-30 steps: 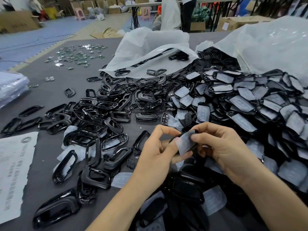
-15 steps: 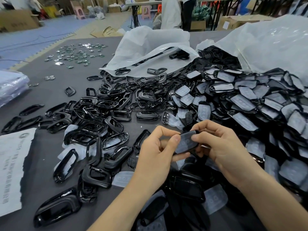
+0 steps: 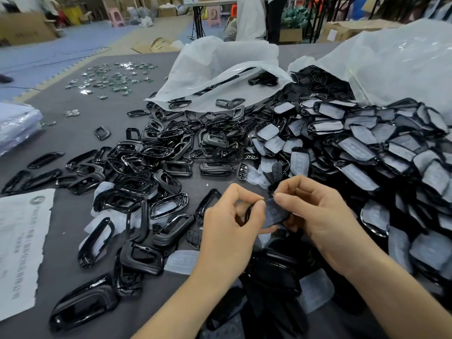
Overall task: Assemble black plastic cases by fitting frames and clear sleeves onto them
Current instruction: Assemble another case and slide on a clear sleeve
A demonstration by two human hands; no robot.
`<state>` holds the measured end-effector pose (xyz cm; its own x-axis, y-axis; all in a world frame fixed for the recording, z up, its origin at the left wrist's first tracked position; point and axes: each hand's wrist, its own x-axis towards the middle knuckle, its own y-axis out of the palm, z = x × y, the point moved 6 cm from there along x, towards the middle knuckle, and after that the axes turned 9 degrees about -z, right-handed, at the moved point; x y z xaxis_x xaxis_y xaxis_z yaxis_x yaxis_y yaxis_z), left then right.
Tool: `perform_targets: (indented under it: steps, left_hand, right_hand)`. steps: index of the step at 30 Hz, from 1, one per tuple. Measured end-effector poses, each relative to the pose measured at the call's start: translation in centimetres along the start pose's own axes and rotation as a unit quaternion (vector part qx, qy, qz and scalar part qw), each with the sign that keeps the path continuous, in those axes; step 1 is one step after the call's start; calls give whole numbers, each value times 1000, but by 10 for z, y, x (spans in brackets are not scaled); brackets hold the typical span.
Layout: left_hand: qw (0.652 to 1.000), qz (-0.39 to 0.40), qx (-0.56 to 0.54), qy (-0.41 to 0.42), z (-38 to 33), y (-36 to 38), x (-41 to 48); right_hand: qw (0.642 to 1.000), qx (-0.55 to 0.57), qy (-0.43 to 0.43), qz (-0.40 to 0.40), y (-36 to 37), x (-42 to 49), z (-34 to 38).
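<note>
Both my hands hold one black plastic case point(image 3: 275, 212) above the grey table point(image 3: 80, 133), near its front middle. My left hand point(image 3: 230, 223) pinches its left end between thumb and forefinger. My right hand point(image 3: 315, 211) grips its right end, thumb on top. A clear sleeve covers the case's upper face. Loose black frames point(image 3: 156, 167) lie heaped to the left. A large heap of sleeved black cases point(image 3: 381, 152) fills the right side. Loose clear sleeves point(image 3: 182, 261) lie by my left wrist.
Two white plastic bags point(image 3: 220, 69) spill parts at the back. Small metal pieces point(image 3: 110, 79) are scattered at the far left. A printed paper sheet point(image 3: 19, 245) lies at the front left edge, and a wrapped bundle point(image 3: 17, 126) above it. More black cases point(image 3: 274, 272) sit under my wrists.
The case has turned from tilted up to lying flatter between my hands, and the clear sleeve now sits down on its face. Both hands stayed in place.
</note>
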<state>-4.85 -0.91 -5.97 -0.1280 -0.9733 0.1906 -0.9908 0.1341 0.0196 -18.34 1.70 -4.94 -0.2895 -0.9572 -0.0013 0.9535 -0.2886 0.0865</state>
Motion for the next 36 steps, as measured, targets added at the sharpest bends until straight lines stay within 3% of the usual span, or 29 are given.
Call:
perform_targets:
  steps: [7, 14, 21, 28, 36]
  left_hand:
    - [999, -27, 44, -5, -2, -4, -1]
    - [999, 5, 38, -4, -2, -2, -2]
    - [1000, -10, 21, -10, -9, -3, -3]
    - [998, -17, -46, -39, -8, -3, -2]
    - [995, -6, -68, -77, -4, 1, -3]
  right_hand:
    - [996, -43, -74, -16, 2, -1, 8]
    - [998, -34, -62, -1, 7, -4, 4]
    - [998, 14, -61, 3, 9, -6, 7]
    - [992, -78, -102, -16, 8, -6, 9]
    - [989, -108, -100, -33, 4, -3, 8]
